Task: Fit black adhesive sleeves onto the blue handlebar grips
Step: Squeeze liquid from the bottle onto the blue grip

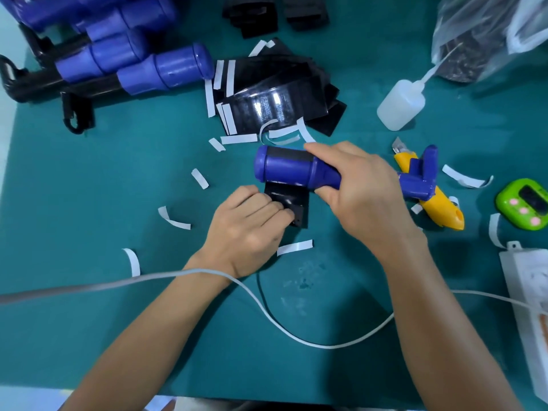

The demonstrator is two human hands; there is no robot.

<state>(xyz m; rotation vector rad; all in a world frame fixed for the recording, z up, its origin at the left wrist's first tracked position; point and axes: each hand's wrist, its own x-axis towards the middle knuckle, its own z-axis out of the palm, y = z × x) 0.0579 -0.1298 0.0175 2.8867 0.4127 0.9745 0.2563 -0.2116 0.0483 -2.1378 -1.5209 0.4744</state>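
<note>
Blue grip (284,170) clasped in right hand (363,192), black sleeve (292,200) hanging beneath, apparently pinched by curled left hand (247,232).

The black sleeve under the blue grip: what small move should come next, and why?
Probably the left hand pulls the black sleeve taut while the right hand rolls the blue grip, wrapping it on. The sleeve hangs loose below the barrel, and the left hand pinches its free end.

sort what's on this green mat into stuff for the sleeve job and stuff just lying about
Job: blue plastic handlebar grip, black adhesive sleeve, stack of black sleeves.
Lying about: yellow utility knife, white squeeze bottle, green timer, peeled white backing strips.
</note>
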